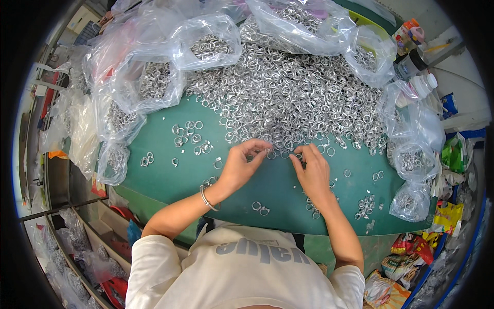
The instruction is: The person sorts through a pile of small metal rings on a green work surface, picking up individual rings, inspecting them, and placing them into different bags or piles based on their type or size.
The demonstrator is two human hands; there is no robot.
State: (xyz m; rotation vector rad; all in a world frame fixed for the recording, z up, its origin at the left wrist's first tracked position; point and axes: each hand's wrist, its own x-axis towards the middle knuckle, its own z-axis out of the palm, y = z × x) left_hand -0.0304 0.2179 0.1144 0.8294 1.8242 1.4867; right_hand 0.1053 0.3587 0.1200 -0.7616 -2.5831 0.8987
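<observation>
Pale shirt (pixel 242 273), left grip (pixel 242 164), right grip (pixel 312 169) beside silver rings (pixel 293 98).

Gleams like bright, polished metal over the rings (pixel 288 87) heaped toward the far edge of the table (pixel 180 180) — smooth and reflective on their curves. Looks like thin, clear, crinkled plastic in the bags (pixel 303 46) along the far and left edges, glossy at the folds. Appears smooth and mostly matt across the table's bare top. Shines as smooth metal in the bracelet (pixel 206 198) by the near edge — against soft, matt cloth in the cream shirt (pixel 242 262).
</observation>
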